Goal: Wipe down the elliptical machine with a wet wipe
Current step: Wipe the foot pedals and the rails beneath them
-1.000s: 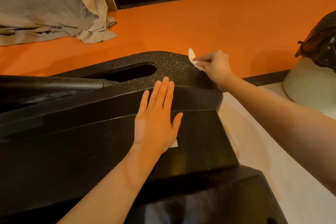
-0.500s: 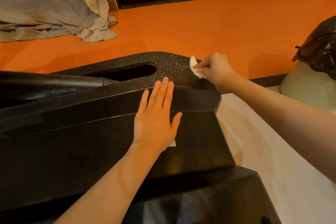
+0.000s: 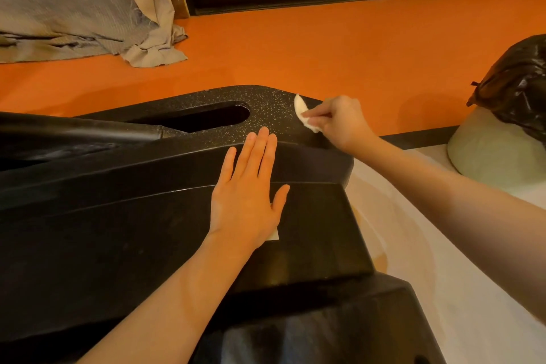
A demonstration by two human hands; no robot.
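The black elliptical machine (image 3: 124, 216) fills the lower left, its speckled top cover holding an oval slot (image 3: 204, 117). My left hand (image 3: 248, 195) lies flat with fingers spread on the black housing, holding nothing. My right hand (image 3: 339, 121) pinches a small folded white wet wipe (image 3: 304, 112) against the far right edge of the speckled cover. A small pale label (image 3: 273, 235) peeks from under my left palm.
Orange floor (image 3: 325, 47) runs behind the machine. Grey and beige cloth (image 3: 88, 9) is heaped at the back left. A black bin bag (image 3: 520, 83) over a pale round bin (image 3: 490, 151) stands at the right. A pale mat (image 3: 428, 245) lies under the machine.
My right hand has slid the wipe a little down and left along the cover's right edge. My left hand has stayed flat in the same spot.
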